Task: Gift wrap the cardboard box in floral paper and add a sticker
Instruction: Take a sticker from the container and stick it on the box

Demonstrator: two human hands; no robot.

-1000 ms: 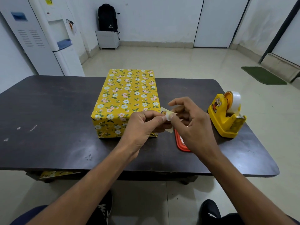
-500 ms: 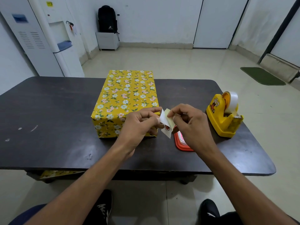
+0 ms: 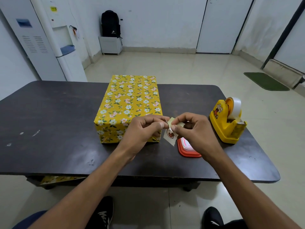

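Your left hand (image 3: pixel 145 128) and right hand (image 3: pixel 194 131) both pinch a sticker (image 3: pixel 170 133) on its backing. The wrapped box (image 3: pixel 128 103) sits behind your left hand.

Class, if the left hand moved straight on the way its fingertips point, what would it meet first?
The left hand would meet the sticker sheet it pinches, then probably the right hand just beyond.

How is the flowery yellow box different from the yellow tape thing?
The rectangular box wrapped in yellow floral paper is bigger, with flat sides; the yellow plastic tape dispenser is smaller and curvy. The box has white flowers all over; the dispenser has one cartoon picture and carries a white tape roll. Both are yellow.
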